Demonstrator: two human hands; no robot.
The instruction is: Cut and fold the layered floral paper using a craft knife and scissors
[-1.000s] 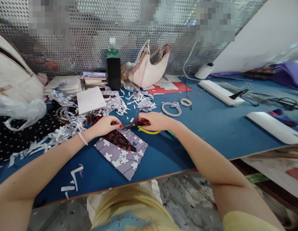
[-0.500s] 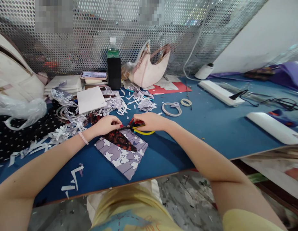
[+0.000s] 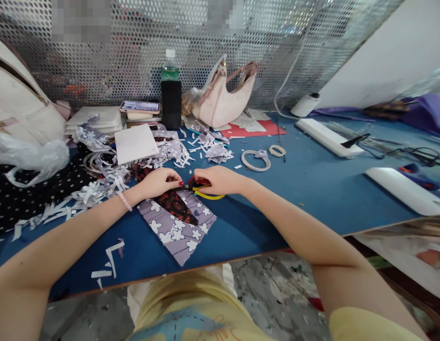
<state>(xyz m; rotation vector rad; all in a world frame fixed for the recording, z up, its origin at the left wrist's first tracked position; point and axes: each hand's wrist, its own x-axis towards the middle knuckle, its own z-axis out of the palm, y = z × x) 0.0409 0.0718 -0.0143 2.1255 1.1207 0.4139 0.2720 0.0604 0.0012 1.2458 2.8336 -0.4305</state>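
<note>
My right hand (image 3: 222, 180) is closed around scissors (image 3: 210, 195) with yellow and red handles. Their dark blades point left, at the fingertips of my left hand (image 3: 159, 183). That hand pinches the upper edge of a dark cloth piece (image 3: 179, 210) with a red-brown print; the exact grip is partly hidden by the fingers. Below it, a purple-grey piece with white flowers (image 3: 180, 248) lies on the blue table (image 3: 294, 189), partly covered by the dark cloth. How far the blades are apart cannot be made out.
White and flowered scraps (image 3: 88, 196) lie along the left, by a white square (image 3: 135, 144). Behind stand a phone (image 3: 140, 107), a bottle in a black sleeve (image 3: 171, 104) and a pale handbag (image 3: 220, 106). Rings of tape (image 3: 255, 161) and a white bar (image 3: 326, 137) lie rightward.
My right hand and the scissors have moved slightly left, closer to my left fingertips. The flowered piece has shifted a little left. The whole view has shifted slightly.
</note>
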